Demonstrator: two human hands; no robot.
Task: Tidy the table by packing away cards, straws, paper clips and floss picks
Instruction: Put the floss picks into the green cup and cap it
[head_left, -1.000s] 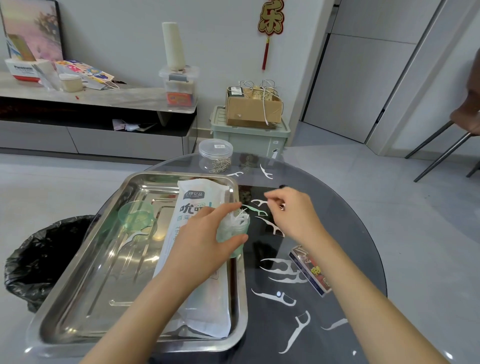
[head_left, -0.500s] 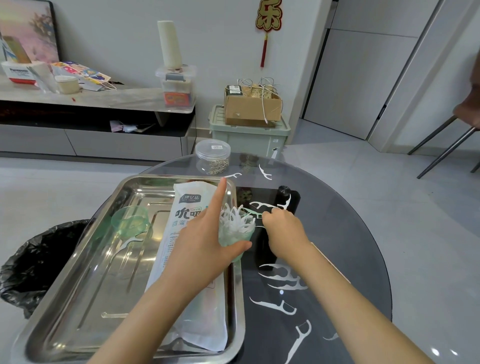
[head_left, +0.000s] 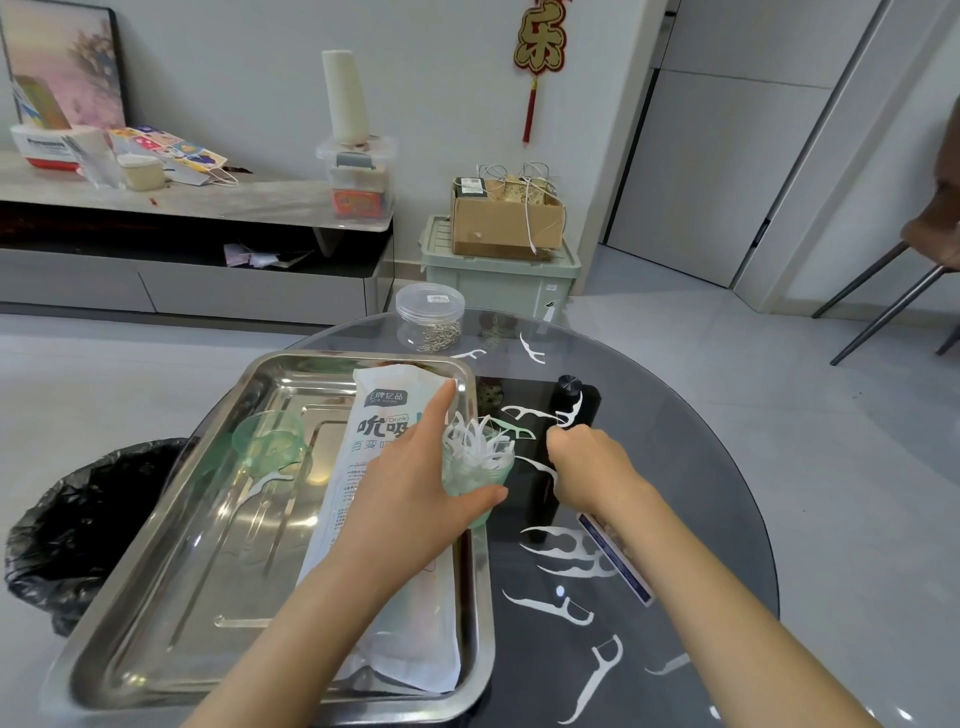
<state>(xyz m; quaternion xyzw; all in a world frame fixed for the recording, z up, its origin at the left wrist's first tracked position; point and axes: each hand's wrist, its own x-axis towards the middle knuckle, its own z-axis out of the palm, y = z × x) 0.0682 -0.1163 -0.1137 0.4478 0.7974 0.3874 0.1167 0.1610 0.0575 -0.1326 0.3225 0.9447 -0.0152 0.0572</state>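
Two hands: left hand (head_left: 415, 486) grips the green cup (head_left: 475, 475) (stuffed with picks) over the right rim of the tray (head_left: 481, 571); right hand (head_left: 589, 462) pinches a floss pick (head_left: 571, 413).
Pick axis: lengthwise away from the person, free end toward the black knob (head_left: 569, 385).

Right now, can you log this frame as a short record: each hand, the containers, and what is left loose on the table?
Left hand: grips green cup packed with floss picks, at right edge of tray
Right hand: curled, pinching a floss pick
Tray contents: straw packet, green lid
Jar: paper clips inside, lid on
Loose picks: many scattered on table
Card pack: partly under right forearm
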